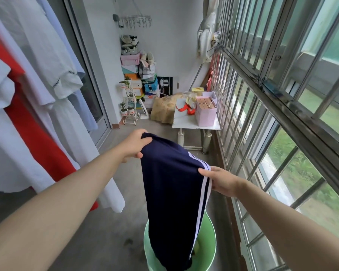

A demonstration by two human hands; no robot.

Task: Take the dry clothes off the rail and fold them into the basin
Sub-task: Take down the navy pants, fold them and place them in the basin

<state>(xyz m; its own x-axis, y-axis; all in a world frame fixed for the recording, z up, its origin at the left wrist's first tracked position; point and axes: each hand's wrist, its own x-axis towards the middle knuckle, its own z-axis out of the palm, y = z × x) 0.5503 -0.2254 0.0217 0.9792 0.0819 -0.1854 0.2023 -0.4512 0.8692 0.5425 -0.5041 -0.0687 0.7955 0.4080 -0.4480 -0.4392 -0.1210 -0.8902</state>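
Both hands grip the top edge of a navy garment (pixel 170 192) with white side stripes: the left hand (pixel 134 144) bunches one corner in curled fingers, the right hand (pixel 221 179) pinches the striped corner. It hangs from them straight down, its lower end inside the green basin (pixel 209 249) on the floor. Left of the basin, white and red clothes (pixel 33 106) hang.
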